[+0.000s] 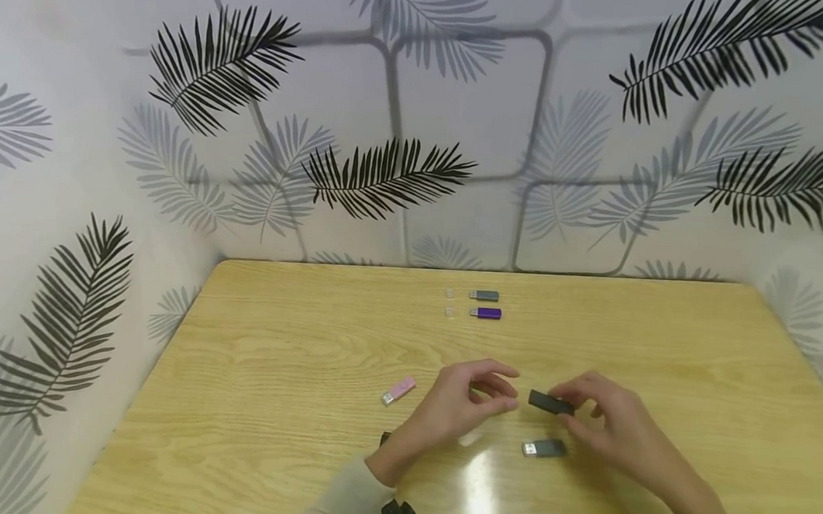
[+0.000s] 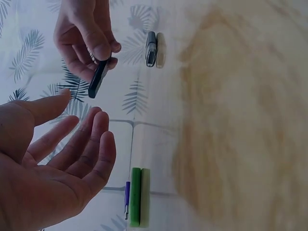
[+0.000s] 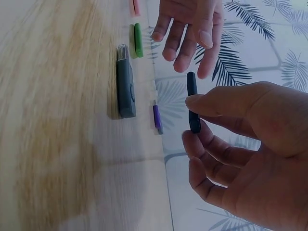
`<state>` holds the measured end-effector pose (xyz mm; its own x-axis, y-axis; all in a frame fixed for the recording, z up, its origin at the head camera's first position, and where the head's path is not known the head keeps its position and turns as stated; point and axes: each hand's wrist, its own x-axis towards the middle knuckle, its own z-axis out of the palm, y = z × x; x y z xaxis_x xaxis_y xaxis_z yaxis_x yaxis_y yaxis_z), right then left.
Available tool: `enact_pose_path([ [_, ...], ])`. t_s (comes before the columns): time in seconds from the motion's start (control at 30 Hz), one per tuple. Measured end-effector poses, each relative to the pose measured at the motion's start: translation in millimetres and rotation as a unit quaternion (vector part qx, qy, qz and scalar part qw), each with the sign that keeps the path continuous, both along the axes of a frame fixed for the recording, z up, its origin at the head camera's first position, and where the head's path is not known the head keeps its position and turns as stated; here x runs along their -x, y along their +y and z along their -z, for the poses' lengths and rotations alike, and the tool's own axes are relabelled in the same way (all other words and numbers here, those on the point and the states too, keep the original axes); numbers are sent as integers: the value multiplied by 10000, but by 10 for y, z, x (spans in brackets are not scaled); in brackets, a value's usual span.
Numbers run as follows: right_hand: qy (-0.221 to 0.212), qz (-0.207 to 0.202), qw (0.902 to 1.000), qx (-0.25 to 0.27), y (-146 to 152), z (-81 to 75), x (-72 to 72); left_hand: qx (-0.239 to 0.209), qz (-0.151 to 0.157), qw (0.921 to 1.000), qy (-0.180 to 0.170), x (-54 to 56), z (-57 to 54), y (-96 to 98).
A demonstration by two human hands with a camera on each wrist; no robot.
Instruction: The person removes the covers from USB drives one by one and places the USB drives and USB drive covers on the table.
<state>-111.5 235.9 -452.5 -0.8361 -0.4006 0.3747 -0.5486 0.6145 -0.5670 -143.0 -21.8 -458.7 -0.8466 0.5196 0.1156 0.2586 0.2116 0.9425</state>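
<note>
My right hand (image 1: 612, 424) pinches a black USB stick (image 1: 546, 401) between thumb and fingers, above the table. Facing it from the left is my left hand (image 1: 456, 401), fingers apart and slightly bent, holding nothing; a small gap separates its fingertips from the stick in the head view. Below the held stick, a dark grey USB stick (image 1: 548, 449) lies on the table with its metal plug pointing left. A green stick (image 2: 136, 197) shows in both wrist views and is hidden in the head view. To the left of my left hand lies a pink USB stick (image 1: 401, 388).
Toward the back of the wooden table (image 1: 274, 343) lie a grey USB stick (image 1: 486, 296) and a purple USB stick (image 1: 489, 314), one behind the other. Two small clear caps (image 1: 449, 312) sit just left of them. A leaf-patterned wall (image 1: 460, 120) rises behind the table.
</note>
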Motion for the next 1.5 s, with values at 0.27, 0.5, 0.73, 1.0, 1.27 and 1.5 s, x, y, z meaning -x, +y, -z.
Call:
enact_pose_path([
  [0.27, 48, -226, 9997, 88, -91, -98, -18, -365, 190, 9990, -160, -29, 42, 55],
  [0.5, 102, -418, 9989, 167, -158, -176, -4, -603, 161, 9980, -85, -14, 6, 54],
  [0.73, 298, -510, 9979, 260, -216, -228, 37, -532, 97, 9985, -19, 17, -48, 16],
  [1.0, 535, -572, 9963, 349, -300, -297, 121, -618, 40, 9980, 150, 74, -91, -51],
  [1.27, 679, -654, 9948, 394, -421, -364, 187, -736, -94, 9970, 224, 107, -149, -154],
  [1.5, 694, -586, 9952, 359, -531, -466, 293, -686, -277, 9968, 289, 172, -208, -269],
])
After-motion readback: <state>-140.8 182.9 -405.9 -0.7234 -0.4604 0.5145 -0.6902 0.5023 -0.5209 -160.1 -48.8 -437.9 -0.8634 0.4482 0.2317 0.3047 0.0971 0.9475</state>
